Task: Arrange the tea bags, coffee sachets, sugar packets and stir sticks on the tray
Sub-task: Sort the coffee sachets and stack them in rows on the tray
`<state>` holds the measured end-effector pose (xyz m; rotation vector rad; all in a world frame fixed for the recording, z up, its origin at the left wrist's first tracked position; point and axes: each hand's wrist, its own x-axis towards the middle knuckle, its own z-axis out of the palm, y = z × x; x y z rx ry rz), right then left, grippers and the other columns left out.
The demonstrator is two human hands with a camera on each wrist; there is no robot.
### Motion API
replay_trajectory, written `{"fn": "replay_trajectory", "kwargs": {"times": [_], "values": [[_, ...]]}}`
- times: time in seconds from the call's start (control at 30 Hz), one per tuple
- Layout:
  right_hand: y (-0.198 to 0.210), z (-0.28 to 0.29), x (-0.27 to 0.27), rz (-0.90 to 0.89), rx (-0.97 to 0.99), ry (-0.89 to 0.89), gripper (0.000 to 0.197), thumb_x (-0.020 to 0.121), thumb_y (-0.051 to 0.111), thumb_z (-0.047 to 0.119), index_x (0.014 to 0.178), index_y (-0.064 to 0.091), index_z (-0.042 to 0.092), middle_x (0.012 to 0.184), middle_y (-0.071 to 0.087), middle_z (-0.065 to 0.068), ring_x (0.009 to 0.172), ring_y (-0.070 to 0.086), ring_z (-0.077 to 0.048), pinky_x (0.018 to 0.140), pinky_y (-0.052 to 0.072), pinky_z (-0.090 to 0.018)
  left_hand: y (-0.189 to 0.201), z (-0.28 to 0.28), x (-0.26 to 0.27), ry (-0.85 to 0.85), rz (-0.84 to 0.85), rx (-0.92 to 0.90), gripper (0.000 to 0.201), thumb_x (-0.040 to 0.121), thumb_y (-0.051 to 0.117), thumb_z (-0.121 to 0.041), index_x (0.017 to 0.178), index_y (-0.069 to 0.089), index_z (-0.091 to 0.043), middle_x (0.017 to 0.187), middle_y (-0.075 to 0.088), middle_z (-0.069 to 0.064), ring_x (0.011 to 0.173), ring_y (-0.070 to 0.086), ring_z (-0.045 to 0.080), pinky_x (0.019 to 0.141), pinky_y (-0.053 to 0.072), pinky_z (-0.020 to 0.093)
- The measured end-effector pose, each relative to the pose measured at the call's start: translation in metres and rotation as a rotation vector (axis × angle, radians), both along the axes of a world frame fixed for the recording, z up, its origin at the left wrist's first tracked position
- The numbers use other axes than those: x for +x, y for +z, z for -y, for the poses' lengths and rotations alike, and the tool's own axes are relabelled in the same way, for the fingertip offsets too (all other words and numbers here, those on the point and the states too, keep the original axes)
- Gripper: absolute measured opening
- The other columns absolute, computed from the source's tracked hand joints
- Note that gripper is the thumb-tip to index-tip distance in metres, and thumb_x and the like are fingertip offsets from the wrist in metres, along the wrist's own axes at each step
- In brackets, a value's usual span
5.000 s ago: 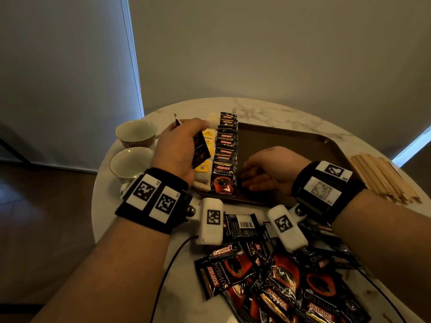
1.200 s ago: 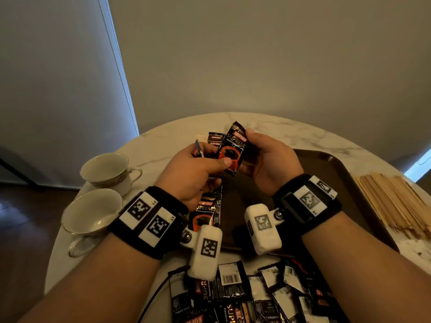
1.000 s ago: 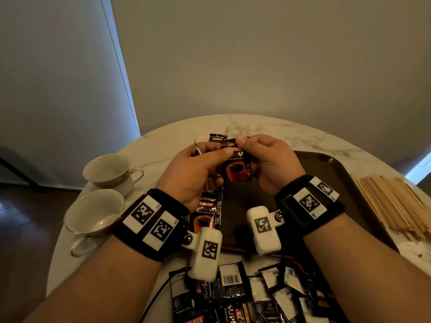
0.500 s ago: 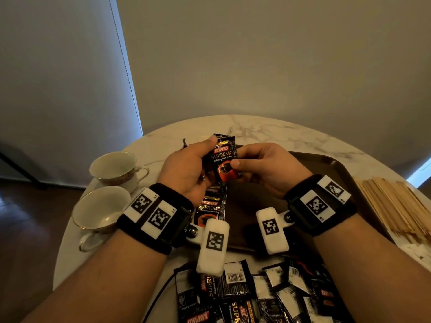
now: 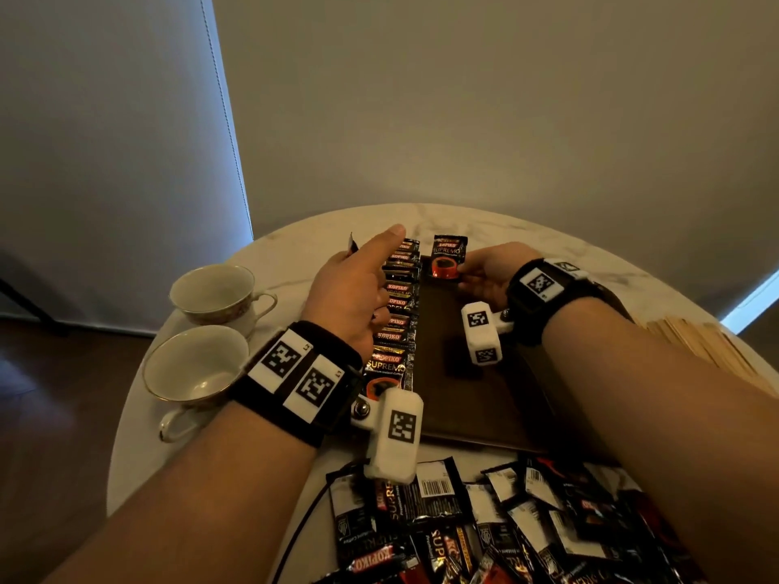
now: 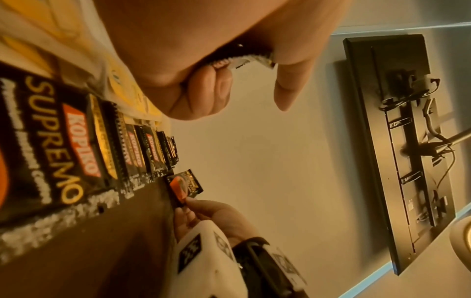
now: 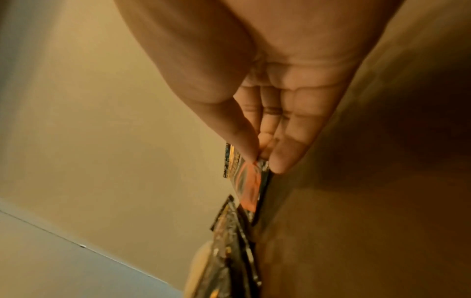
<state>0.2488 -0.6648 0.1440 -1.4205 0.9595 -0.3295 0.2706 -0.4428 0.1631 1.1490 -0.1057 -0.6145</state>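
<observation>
The coffee sachet [image 5: 449, 258], held between both hands half a second ago, now stands at the tray's [image 5: 476, 398] far edge, starting a second row, pinched by the right hand [image 5: 489, 271] alone. The left hand [image 5: 354, 292], forefinger extended, apparently grips spare sachets.

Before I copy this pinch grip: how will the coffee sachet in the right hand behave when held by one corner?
The coffee sachet stands upright from the right hand's pinch at its lower edge, so it is probably fairly stiff and light. Its glossy foil looks slippery; a loose pinch may let it slide. Set flat on the tray, it shouldn't roll.
</observation>
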Motion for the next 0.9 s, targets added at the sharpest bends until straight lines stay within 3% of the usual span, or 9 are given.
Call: {"fn": "replay_trajectory", "kwargs": {"times": [0.07, 0.17, 0.27, 0.4, 0.57, 0.7, 0.8, 0.87, 0.9], "values": [[-0.003, 0.003, 0.009, -0.07, -0.036, 0.004, 0.018, 0.087, 0.068, -0.011, 0.101, 0.069, 0.0, 0.103, 0.072, -0.015, 0.088, 0.073, -0.025, 0.057, 0.06, -0.032, 0.0, 0.0, 0.001, 0.002, 0.001, 0.005, 0.033, 0.09, 0.078, -0.034, 0.105, 0.055, -0.016, 0.051, 0.037, -0.01, 0.042, 0.027, 0.007, 0.038, 0.023, 0.022], [-0.004, 0.005, 0.019, -0.153, -0.1, 0.017, 0.014, 0.088, 0.072, -0.004, 0.101, 0.07, 0.0, 0.09, 0.071, -0.011, 0.079, 0.07, -0.02, 0.071, 0.062, -0.033, -0.001, 0.0, 0.003, 0.009, -0.013, 0.011, 0.031, 0.091, 0.077, -0.033, 0.102, 0.054, -0.015, 0.052, 0.039, -0.009, 0.043, 0.028, 0.007, 0.038, 0.022, 0.022], [-0.004, 0.006, 0.024, -0.232, -0.181, 0.049, 0.006, 0.088, 0.076, 0.003, 0.089, 0.071, 0.001, 0.079, 0.07, -0.009, 0.07, 0.067, -0.018, 0.083, 0.061, -0.033, -0.002, 0.0, 0.004, 0.001, -0.022, 0.014, 0.03, 0.091, 0.076, -0.033, 0.1, 0.053, -0.015, 0.053, 0.04, -0.008, 0.043, 0.029, 0.007, 0.038, 0.023, 0.022], [-0.001, 0.008, 0.025, -0.306, -0.241, 0.097, 0.01, 0.087, 0.08, 0.009, 0.087, 0.071, 0.004, 0.074, 0.068, -0.006, 0.061, 0.062, -0.014, 0.059, 0.053, -0.025, -0.001, 0.0, 0.002, 0.004, -0.034, 0.024, 0.03, 0.091, 0.075, -0.034, 0.099, 0.054, -0.015, 0.054, 0.04, -0.008, 0.044, 0.028, 0.007, 0.039, 0.023, 0.022], [-0.001, 0.007, 0.024, -0.335, -0.26, 0.121, 0.01, 0.088, 0.079, 0.012, 0.089, 0.072, 0.005, 0.074, 0.067, -0.004, 0.056, 0.059, -0.012, 0.049, 0.048, -0.022, 0.003, 0.0, -0.001, -0.003, -0.014, 0.04, 0.027, 0.093, 0.073, -0.036, 0.083, 0.055, -0.017, 0.053, 0.037, -0.007, 0.046, 0.026, 0.008, 0.043, 0.021, 0.024], [-0.002, 0.008, 0.024, -0.324, -0.262, 0.125, 0.012, 0.089, 0.078, 0.015, 0.088, 0.071, 0.005, 0.073, 0.067, -0.004, 0.056, 0.059, -0.012, 0.049, 0.048, -0.022, 0.006, -0.002, -0.005, -0.014, -0.043, 0.008, 0.034, 0.093, 0.072, -0.039, 0.078, 0.051, -0.018, 0.058, 0.033, -0.003, 0.047, 0.023, 0.01, 0.041, 0.02, 0.021], [-0.002, 0.009, 0.022, -0.307, -0.239, 0.131, 0.013, 0.092, 0.076, 0.015, 0.085, 0.07, 0.005, 0.072, 0.065, -0.004, 0.057, 0.057, -0.012, 0.053, 0.048, -0.022, 0.011, -0.005, -0.011, -0.045, -0.065, -0.038, 0.042, 0.093, 0.067, -0.054, 0.074, 0.056, -0.018, 0.06, 0.033, -0.002, 0.049, 0.023, 0.011, 0.042, 0.019, 0.019], [-0.003, 0.009, 0.02, -0.275, -0.205, 0.123, 0.014, 0.094, 0.073, 0.013, 0.084, 0.068, 0.005, 0.072, 0.063, -0.004, 0.059, 0.056, -0.013, 0.056, 0.048, -0.023, 0.016, -0.007, -0.016, -0.093, -0.051, -0.073, 0.062, 0.095, 0.053, -0.065, 0.056, 0.069, -0.019, 0.051, 0.04, -0.005, 0.044, 0.028, 0.009, 0.043, 0.018, 0.019], [-0.003, 0.009, 0.019, -0.252, -0.183, 0.111, 0.013, 0.095, 0.072, 0.014, 0.085, 0.068, 0.006, 0.071, 0.062, -0.004, 0.059, 0.056, -0.013, 0.057, 0.048, -0.023, 0.017, -0.007, -0.017, -0.109, -0.063, -0.092, 0.073, 0.097, 0.046, -0.067, 0.049, 0.068, -0.017, 0.047, 0.044, -0.005, 0.038, 0.033, 0.008, 0.043, 0.018, 0.016]]}}
